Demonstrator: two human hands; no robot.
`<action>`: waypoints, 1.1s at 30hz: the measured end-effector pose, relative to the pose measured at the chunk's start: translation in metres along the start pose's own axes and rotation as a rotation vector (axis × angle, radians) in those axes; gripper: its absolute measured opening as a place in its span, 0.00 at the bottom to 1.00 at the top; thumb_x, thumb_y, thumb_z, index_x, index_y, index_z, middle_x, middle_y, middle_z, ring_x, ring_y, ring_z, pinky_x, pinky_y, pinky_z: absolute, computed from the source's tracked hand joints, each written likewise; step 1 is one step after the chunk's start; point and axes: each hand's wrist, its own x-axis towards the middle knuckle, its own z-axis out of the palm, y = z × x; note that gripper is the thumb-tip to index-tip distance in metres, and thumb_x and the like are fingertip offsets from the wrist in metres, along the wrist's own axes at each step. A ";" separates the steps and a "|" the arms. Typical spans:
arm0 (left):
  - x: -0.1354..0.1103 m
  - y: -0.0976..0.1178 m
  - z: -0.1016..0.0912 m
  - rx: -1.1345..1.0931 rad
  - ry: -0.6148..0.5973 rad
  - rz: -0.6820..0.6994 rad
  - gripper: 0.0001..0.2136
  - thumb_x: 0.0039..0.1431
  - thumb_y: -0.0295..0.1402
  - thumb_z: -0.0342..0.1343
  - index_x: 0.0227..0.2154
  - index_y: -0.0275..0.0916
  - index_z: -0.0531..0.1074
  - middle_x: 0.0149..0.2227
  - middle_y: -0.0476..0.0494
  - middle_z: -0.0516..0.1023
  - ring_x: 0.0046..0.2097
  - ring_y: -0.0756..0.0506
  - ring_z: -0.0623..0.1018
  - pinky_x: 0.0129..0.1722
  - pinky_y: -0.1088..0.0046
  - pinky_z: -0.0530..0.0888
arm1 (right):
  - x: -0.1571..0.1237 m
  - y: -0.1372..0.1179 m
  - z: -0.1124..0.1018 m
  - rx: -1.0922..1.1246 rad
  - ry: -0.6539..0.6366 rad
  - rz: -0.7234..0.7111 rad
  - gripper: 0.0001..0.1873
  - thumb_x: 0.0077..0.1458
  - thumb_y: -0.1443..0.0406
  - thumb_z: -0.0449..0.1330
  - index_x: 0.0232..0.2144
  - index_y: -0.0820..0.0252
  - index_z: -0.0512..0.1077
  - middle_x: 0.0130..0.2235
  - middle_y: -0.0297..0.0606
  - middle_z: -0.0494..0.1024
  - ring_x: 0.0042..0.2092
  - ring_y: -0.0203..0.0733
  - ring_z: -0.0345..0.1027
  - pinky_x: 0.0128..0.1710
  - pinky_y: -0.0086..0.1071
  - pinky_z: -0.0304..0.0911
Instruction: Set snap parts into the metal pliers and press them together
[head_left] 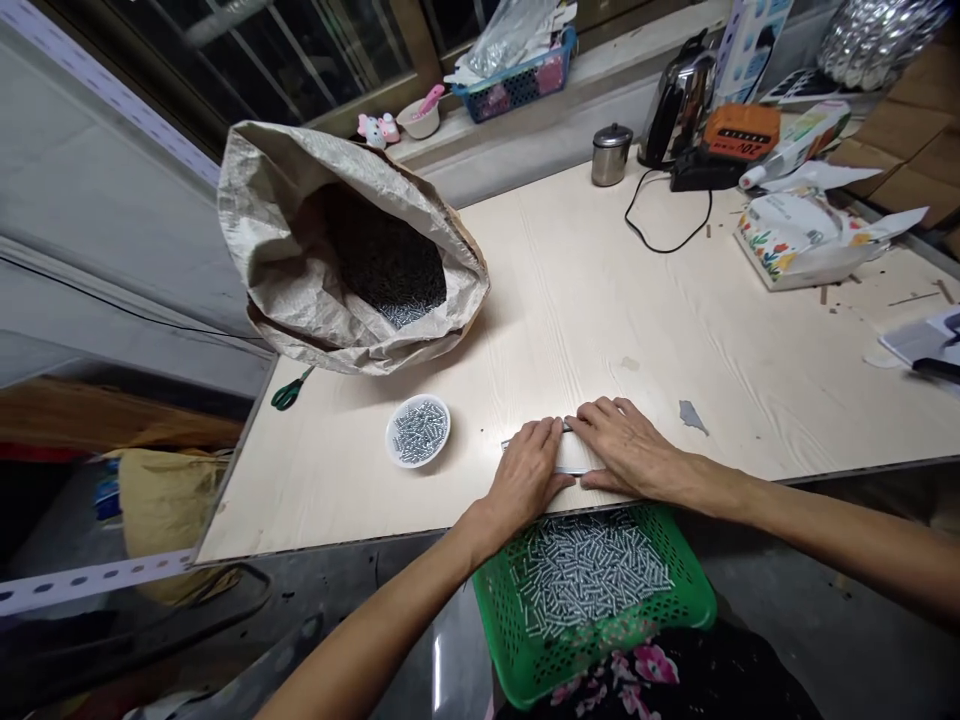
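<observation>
My left hand [529, 468] and my right hand [626, 452] are side by side at the table's front edge. Between them lies a flat, pale rectangular piece [571, 455] with shiny metal-looking edges. Each hand is closed on it, fingers over the far edge and thumb along the near one, hiding both ends. Just below, a green perforated basket [511, 672] holds many small silvery screw-like pieces [592, 575]. To the left of my left hand stands a white bowl [393, 448] filled with similar pieces.
A large open sack [277, 210] with more metal pieces stands at the back left, near green-handled scissors [286, 394]. Further right are a lidded metal jar [611, 158], an electric kettle [679, 105], a black cord [664, 248] and a tissue pack [802, 235].
</observation>
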 end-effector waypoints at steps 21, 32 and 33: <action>-0.055 0.018 0.013 0.109 0.506 -0.249 0.14 0.62 0.35 0.51 0.48 0.36 0.67 0.49 0.34 0.69 0.51 0.38 0.68 0.47 0.57 0.72 | 0.011 0.033 -0.008 0.103 0.046 -0.014 0.15 0.62 0.59 0.52 0.47 0.60 0.66 0.44 0.46 0.71 0.43 0.47 0.61 0.41 0.38 0.59; -0.071 0.031 0.040 0.079 0.361 -0.188 0.14 0.62 0.21 0.45 0.47 0.35 0.68 0.46 0.38 0.72 0.46 0.42 0.70 0.45 0.62 0.74 | 0.043 0.036 0.025 -0.080 0.145 -0.063 0.10 0.62 0.71 0.50 0.34 0.59 0.70 0.36 0.38 0.72 0.39 0.42 0.58 0.39 0.35 0.50; -0.071 0.030 0.042 0.053 0.359 -0.191 0.15 0.62 0.21 0.45 0.48 0.35 0.68 0.47 0.37 0.72 0.46 0.42 0.70 0.45 0.62 0.74 | 0.049 0.039 0.024 -0.088 0.147 -0.070 0.09 0.62 0.70 0.50 0.34 0.59 0.70 0.36 0.38 0.73 0.39 0.42 0.59 0.40 0.35 0.49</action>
